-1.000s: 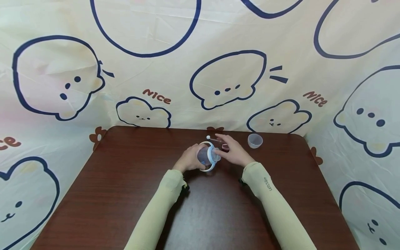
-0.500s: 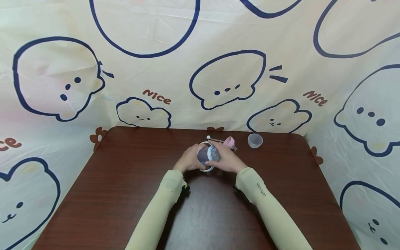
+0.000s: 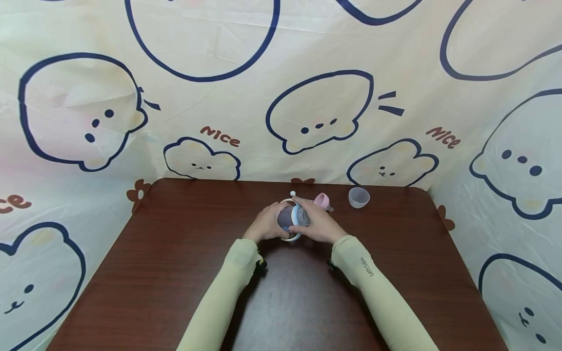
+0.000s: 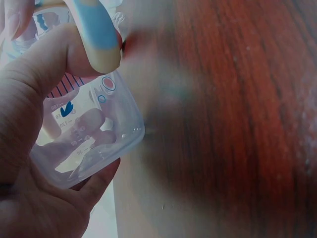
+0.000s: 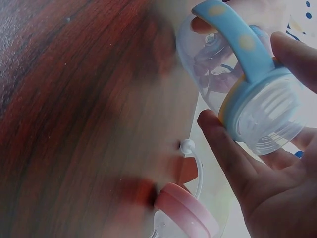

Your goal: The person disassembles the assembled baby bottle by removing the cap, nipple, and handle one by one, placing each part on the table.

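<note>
Near the back of the table, both hands are on a clear baby bottle (image 3: 285,219) with a blue two-handled ring (image 5: 230,111) round its neck. My left hand (image 3: 266,223) grips the body, thumb and fingers wrapped round it; its printed scale shows through the plastic in the left wrist view. From the other side, my right hand (image 3: 322,224) holds the ring between thumb and fingers. The bottle is tilted, its bare threaded neck (image 5: 270,119) toward the right palm. Just beyond the right hand lies a pink-collared nipple (image 3: 322,200) with a straw and white weight ball (image 3: 292,193).
A small clear cup (image 3: 358,197) stands at the back right, right of the pink-collared nipple. The dark wooden table (image 3: 281,302) runs back to a cartoon-printed cloth wall (image 3: 246,107), with more cloth on both sides.
My right hand has moved from over the pink-collared nipple left onto the bottle's ring, leaving the nipple in view on the table. The left hand keeps its grip. Little differs over the last half second.
</note>
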Demonstrator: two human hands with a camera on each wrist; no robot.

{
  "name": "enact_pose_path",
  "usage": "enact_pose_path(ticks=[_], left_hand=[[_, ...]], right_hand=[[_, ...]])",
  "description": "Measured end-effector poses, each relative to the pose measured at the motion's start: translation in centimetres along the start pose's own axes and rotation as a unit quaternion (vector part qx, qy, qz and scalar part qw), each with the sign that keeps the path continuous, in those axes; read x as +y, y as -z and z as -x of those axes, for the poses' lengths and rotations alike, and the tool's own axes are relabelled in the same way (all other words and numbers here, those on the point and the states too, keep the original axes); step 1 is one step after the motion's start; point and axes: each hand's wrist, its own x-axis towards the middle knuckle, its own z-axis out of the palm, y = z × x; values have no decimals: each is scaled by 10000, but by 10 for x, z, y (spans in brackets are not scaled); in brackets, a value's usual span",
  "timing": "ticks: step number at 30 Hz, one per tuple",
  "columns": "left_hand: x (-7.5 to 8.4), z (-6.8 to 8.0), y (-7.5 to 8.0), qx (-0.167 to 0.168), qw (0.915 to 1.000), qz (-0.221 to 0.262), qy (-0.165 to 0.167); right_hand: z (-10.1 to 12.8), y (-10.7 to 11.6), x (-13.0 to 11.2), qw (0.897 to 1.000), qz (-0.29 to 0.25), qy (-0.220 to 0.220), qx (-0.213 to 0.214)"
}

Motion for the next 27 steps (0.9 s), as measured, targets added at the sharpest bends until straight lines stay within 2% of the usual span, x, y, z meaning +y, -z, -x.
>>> enact_pose_path(ticks=[8, 15, 20, 27], left_hand=[[0, 0, 1, -35, 10000, 21, 60], [-1, -1, 2, -66, 9999, 76, 51], [-2, -2, 1, -29, 9999, 147, 69], [-2, -3, -1, -10, 9999, 156, -66]], right_hand=[[0, -1, 2, 9999, 155, -34, -4], [1, 5, 2, 9995, 285, 152, 59], [5, 15, 0, 9998, 213, -64, 9], [11, 27, 3, 9990, 44, -430, 76]])
